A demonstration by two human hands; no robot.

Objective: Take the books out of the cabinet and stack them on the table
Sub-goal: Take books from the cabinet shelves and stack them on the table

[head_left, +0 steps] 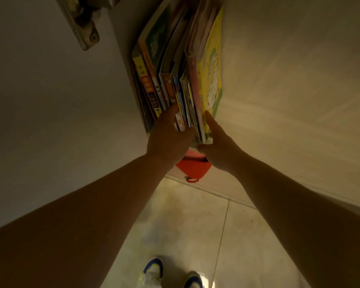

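While the books (175, 80) are still packed upright in the cabinet (279, 80), a middle bundle is clasped between the left hand (167, 138) and right hand (218, 148), fingers pushed into gaps; next it must be drawn out squarely

A home, dimly lit: a pale cabinet (289, 84) at twelve o'clock crammed with colourful children's books (175, 75), glossy floor tiles (185, 225) at six o'clock, and a person's sneakers (152, 273) there.
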